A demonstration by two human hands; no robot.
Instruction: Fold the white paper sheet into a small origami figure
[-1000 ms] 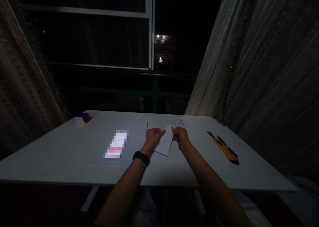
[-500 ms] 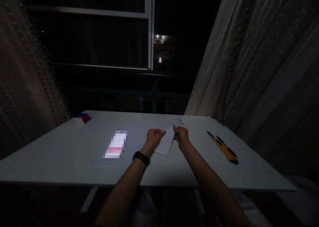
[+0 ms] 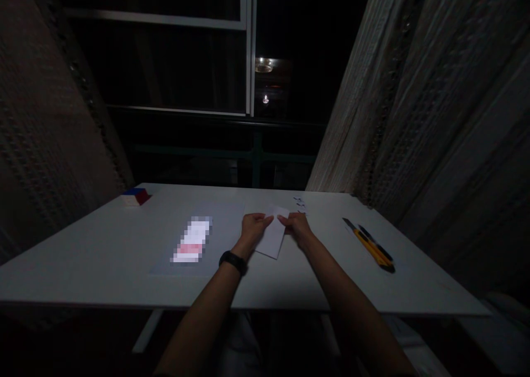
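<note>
Head view: white paper is held approx. mid-worktop btwn L hand and R hand, fingers pinched on its far half; neither hand is nearer, both being in contact. Its long axis is pointed fwd, far end tilted slightly R, near end uncovered; whether it's lifted can't be told.

A single head-worn camera looks forward and down over the counter from its near side, close enough that the left hand and right hand fall mid-view; past the far edge it takes in a window between a left curtain and a right curtain.
</note>
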